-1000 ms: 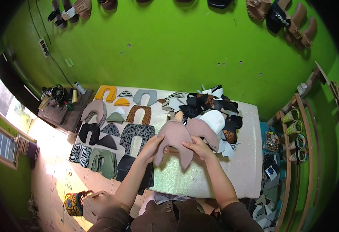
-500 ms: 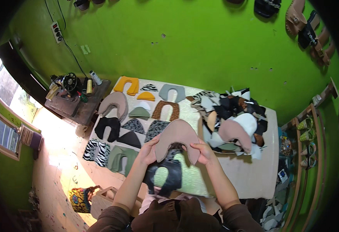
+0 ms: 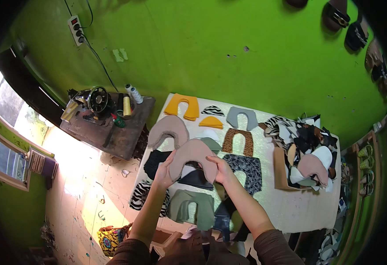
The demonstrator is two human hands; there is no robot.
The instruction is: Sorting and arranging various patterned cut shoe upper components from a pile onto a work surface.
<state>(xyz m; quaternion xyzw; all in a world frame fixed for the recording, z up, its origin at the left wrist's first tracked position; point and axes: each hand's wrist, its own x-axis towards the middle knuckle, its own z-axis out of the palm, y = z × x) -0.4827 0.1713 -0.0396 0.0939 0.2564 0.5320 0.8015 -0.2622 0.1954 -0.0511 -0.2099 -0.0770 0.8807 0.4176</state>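
Note:
Both hands hold up a dusty-pink U-shaped stack of shoe-upper pieces (image 3: pixel 192 153), its curve at the top and open end toward me. My left hand (image 3: pixel 163 172) grips its left leg, and my right hand (image 3: pixel 220 168) the right leg. Just beyond it lies a matching pink stack (image 3: pixel 169 126) on the white table. Around these are a black U piece (image 3: pixel 156 162), a black half-moon (image 3: pixel 196 180), a green U stack (image 3: pixel 192 206), zebra pieces (image 3: pixel 144 194) and a grey-black patterned U piece (image 3: pixel 245 168), partly overlapped by my right arm.
Yellow (image 3: pixel 182 105), grey (image 3: pixel 242 116) and leopard-print (image 3: pixel 238 140) U pieces lie farther back. A cardboard box (image 3: pixel 282 170) heaped with scraps stands at the right. A sewing machine (image 3: pixel 95 100) with thread cones sits on a dark table at the left. A rack (image 3: pixel 356 198) holds shoes.
My view has swung left, so the table appears farther right. The held pink stack has moved leftward over the table, toward the matching pink stack, still in both hands.

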